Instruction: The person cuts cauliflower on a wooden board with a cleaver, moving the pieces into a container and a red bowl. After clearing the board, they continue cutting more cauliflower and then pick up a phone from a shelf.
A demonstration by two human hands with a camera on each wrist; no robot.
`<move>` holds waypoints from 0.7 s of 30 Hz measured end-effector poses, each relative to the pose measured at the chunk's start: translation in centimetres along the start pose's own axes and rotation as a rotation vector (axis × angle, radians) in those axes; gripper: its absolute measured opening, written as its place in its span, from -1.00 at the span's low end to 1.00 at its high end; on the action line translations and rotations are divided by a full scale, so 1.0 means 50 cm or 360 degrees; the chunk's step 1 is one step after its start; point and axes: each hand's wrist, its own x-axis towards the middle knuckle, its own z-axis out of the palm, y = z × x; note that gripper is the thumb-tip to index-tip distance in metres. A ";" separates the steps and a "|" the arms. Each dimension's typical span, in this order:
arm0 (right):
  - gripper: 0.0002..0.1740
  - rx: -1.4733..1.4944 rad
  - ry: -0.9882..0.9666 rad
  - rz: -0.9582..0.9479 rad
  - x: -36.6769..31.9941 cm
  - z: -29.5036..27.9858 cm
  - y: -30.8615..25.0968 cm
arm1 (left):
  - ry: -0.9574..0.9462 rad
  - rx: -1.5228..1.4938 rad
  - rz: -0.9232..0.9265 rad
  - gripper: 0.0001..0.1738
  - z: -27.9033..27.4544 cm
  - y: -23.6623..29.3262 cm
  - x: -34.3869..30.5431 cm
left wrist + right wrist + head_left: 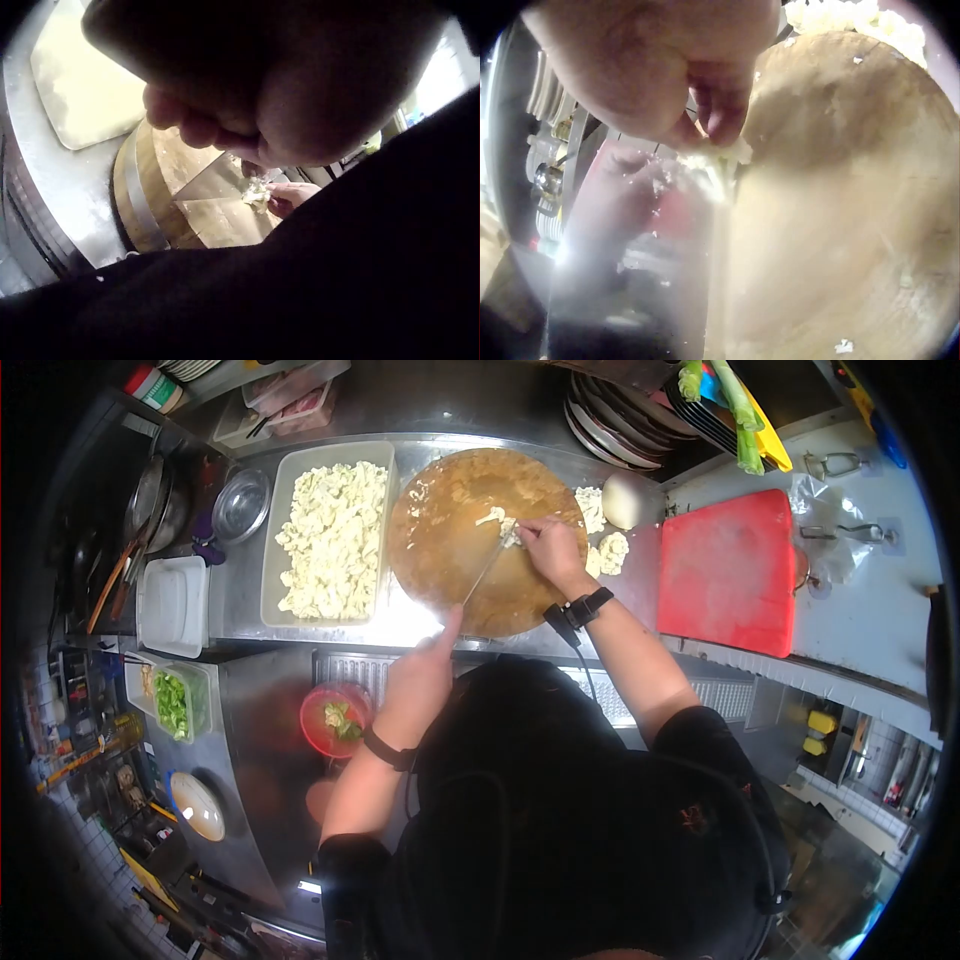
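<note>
My left hand (420, 685) grips the handle of a broad-bladed cleaver (622, 292), seen nearly edge-on in the head view; its handle is hidden by the hand. The blade stands over a round wooden chopping block (440, 550). My right hand (552, 550) pinches a small cauliflower floret (718, 166) between thumb and fingers, right beside the blade. Small white crumbs cling to the steel. Another bit of cauliflower (491, 516) lies on the block just beyond the fingertips.
Left of the block stands a tub (271, 565) filled with cut cauliflower. Larger cauliflower pieces (612, 552) sit at the block's right edge, before a red cutting board (725, 575). A metal bowl (241, 506) is at far left. Below the counter is a red bucket (314, 728) with trimmings.
</note>
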 end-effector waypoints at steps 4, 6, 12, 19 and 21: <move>-0.78 0.0068 0.0064 0.0056 -0.004 0.006 -0.004 | -0.0112 0.0143 -0.0067 -0.10 -0.029 0.039 0.006; -0.77 0.0080 0.0082 0.0095 -0.016 0.005 0.001 | -0.0099 0.0153 -0.0044 -0.11 -0.007 0.037 0.017; -0.79 0.0355 0.0095 0.0088 -0.040 -0.002 0.015 | 0.0023 -0.0571 -0.0193 -0.15 0.035 -0.041 0.027; -0.82 0.0288 0.0068 0.0100 -0.039 -0.011 0.011 | 0.0040 -0.0173 0.0032 -0.16 -0.011 -0.023 0.007; -0.84 0.0249 0.0068 0.0063 -0.039 -0.012 0.012 | 0.0040 -0.0044 0.0090 -0.15 -0.014 -0.024 0.011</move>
